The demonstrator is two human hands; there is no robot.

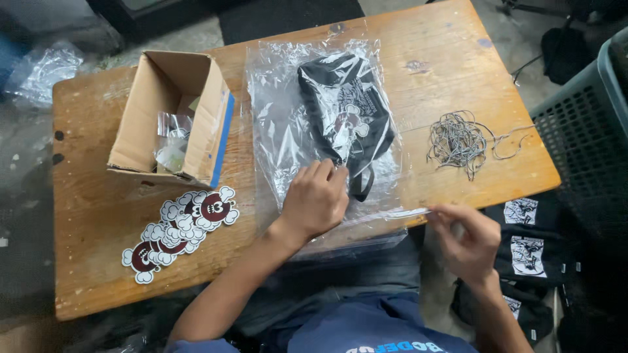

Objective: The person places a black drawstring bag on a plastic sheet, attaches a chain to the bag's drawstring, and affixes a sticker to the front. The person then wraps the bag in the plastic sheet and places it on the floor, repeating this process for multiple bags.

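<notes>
1. Black pouch bag with a white printed figure lies inside a clear plastic sleeve at mid-surface, tilted, its strap end toward 6 o'clock.
2. Left hand: rests on the sleeve at the 6 o'clock end of the pouch; fingers curled, tips pressing the plastic by the strap. Grip bent over the sleeve, not wrapped round anything; whether it pinches the film, cannot tell.
3. Right hand: off the surface edge, at 4 o'clock from the pouch. Thumb and fingers closed on the clear adhesive strip along the sleeve's open edge; the strip runs taut from the sleeve to the fingertips.
4. More clear sleeves appear stacked under the top one; count not readable.
5. Tangle of grey string, 3 o'clock of the pouch, apart from the sleeve; loose ends trail toward the surface edge.
6. Open cardboard box with a blue tape edge, 9 o'clock of the pouch, just beside the sleeve; small clear packets inside.
7. Pile of die-cut cartoon stickers, maroon and white, at 7 o'clock, below the box.
8. Wooden surface, worn, dark spots.
9. Grey slotted crate off the surface at 3 o'clock; black printed bags stacked below it, near the right hand.
</notes>
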